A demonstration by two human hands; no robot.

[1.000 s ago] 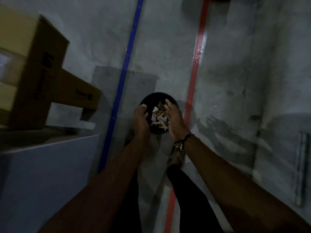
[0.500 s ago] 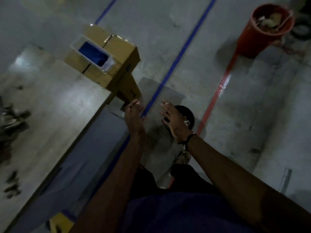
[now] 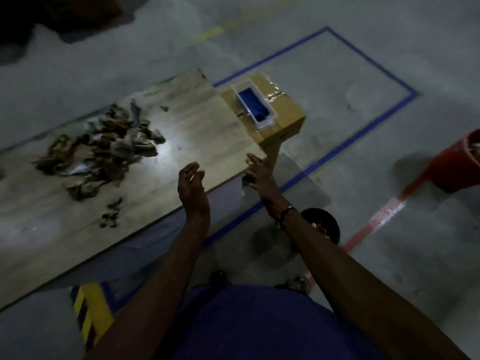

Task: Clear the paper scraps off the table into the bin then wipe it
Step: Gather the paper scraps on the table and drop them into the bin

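A heap of torn paper scraps (image 3: 104, 149) lies on the left half of the wooden table (image 3: 197, 131), with a few small bits (image 3: 110, 215) nearer the front edge. The black bin (image 3: 328, 226) stands on the floor to the right of the table, partly hidden by my right forearm, with scraps inside. My left hand (image 3: 192, 185) hovers over the table's front right edge, fingers loosely curved and empty. My right hand (image 3: 259, 175) is raised just past the table's right corner, fingers spread and empty. A blue cloth (image 3: 253, 106) lies in a white tray on a cardboard box.
The cardboard box (image 3: 283, 110) stands against the table's right end. A red bucket (image 3: 459, 165) with rubbish sits on the floor at the far right. Blue and red tape lines cross the concrete floor. A yellow-and-black striped post (image 3: 88, 307) is under the table's front.
Both hands have left the black bin, where they let scraps go, and risen empty toward the table. My view has swung left from the floor to the table top and the scrap heap.
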